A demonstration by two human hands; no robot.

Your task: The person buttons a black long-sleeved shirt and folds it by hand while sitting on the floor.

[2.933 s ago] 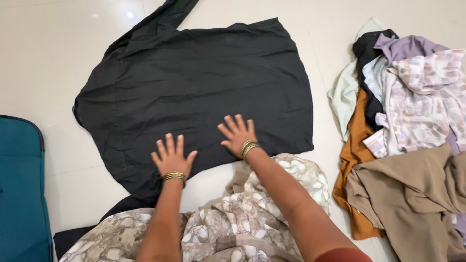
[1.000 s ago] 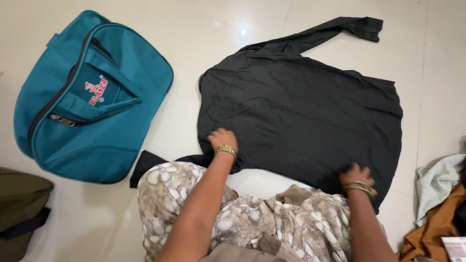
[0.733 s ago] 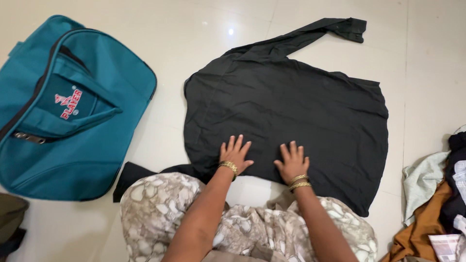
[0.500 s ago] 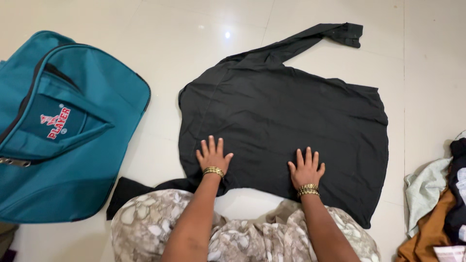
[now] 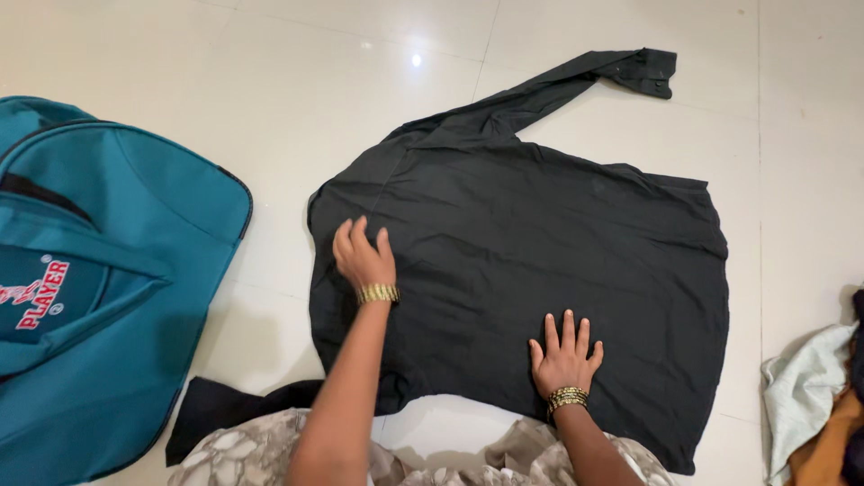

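A black long-sleeved shirt (image 5: 540, 243) lies spread flat on the pale tiled floor, one sleeve stretched toward the upper right. My left hand (image 5: 363, 255) rests flat on the shirt near its left shoulder, fingers together, with a gold bangle at the wrist. Palm down on the shirt's near edge, my right hand (image 5: 565, 351) has its fingers spread and also wears bangles. Neither hand grips the cloth. The shirt's other sleeve (image 5: 229, 409) pokes out dark beside my knee.
A teal zip bag (image 5: 99, 279) lies on the floor at the left. A heap of clothes (image 5: 814, 414), pale green and orange, shows at the right edge. My patterned garment (image 5: 243, 454) fills the bottom of the view.
My left hand has slid up and left across the shirt toward the shoulder. My right hand has stayed near the lower edge. The view has shifted right, so the bag sits further left.
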